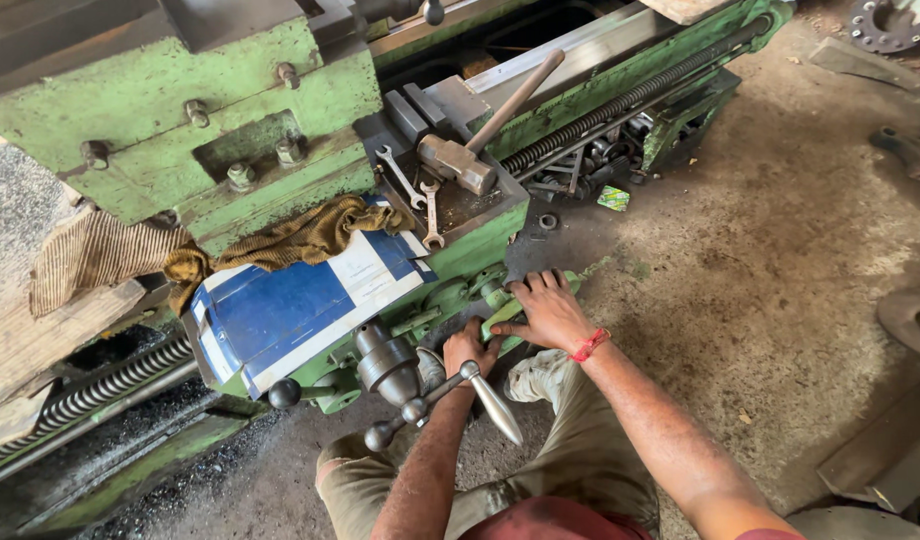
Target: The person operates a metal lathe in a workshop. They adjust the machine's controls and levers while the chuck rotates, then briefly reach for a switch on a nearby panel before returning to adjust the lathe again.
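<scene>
At the left of centre a blue board [280, 315] lies under a brown rag [300, 235]. Just right, low in the frame, the left hand [467, 347] is clenched around a green lever [500, 318], and the right hand [548, 310] rests spread-fingered on it. Above lies a hammer [465, 160].

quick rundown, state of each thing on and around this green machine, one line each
left hand: gripping a part on the machine's front, behind the crank handle
right hand: fingers spread, pressing on a green lever
crank handle: sticking out from the front, not held
hammer: lying on its side in the tray
spanners: lying flat beside the hammer
brown cloth: crumpled, draped over the machine
blue and white box: lying flat, closed
</scene>
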